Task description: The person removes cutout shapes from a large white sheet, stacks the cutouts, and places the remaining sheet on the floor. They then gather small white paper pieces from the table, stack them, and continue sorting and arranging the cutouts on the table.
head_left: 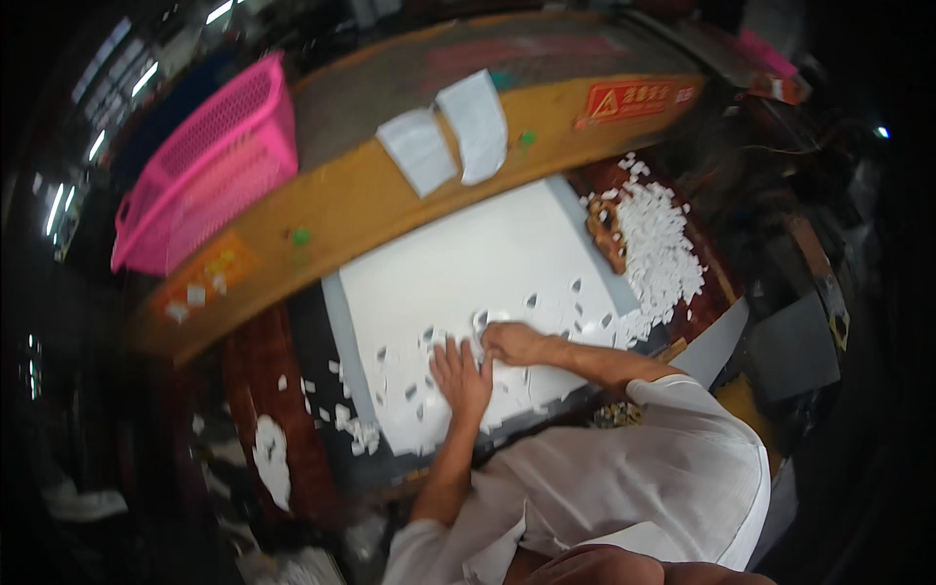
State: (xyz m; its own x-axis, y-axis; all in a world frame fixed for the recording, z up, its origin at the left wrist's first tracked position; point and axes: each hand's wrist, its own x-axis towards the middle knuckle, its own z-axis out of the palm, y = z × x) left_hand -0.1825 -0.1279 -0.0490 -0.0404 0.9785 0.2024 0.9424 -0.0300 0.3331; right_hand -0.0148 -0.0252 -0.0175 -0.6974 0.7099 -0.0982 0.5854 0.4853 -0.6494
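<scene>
A large white sheet (468,263) with several small dark cut-outs in its near half lies on a grey board (343,317). My left hand (462,378) rests flat on the sheet, its fingers spread. Close beside its fingertips, my right hand (513,342) is closed, the fingers curled down against the sheet. Whatever it grips is too small and hidden to name. Just beyond the right fingertips sits a small dark-edged shape (481,319), which may be a cut-out or a loose piece.
Across the far side runs a yellow machine beam (341,205) with two papers (419,151) on it. A pink plastic basket (214,161) stands on it at the left. White scraps (658,244) heap at the right beside a brown object (606,234); more scraps (361,434) lie left.
</scene>
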